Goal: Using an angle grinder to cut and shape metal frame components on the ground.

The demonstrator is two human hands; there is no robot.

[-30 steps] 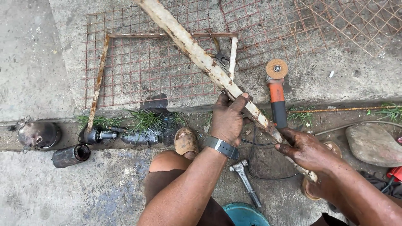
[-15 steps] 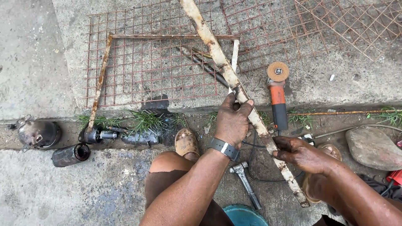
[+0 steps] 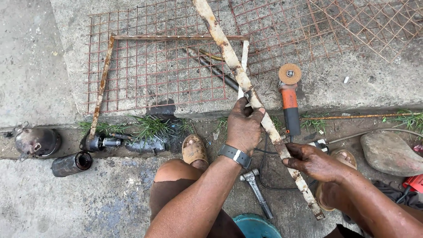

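Now both hands, left [image 3: 243, 128] and right [image 3: 310, 161], closed around slanted rusty bar [image 3: 229, 55].

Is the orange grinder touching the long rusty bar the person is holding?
Apart. The head view shows bare concrete between the grinder and the bar; the left hand and right hand grip the bar.

No packages, labels, signs or screens show anywhere in this view.
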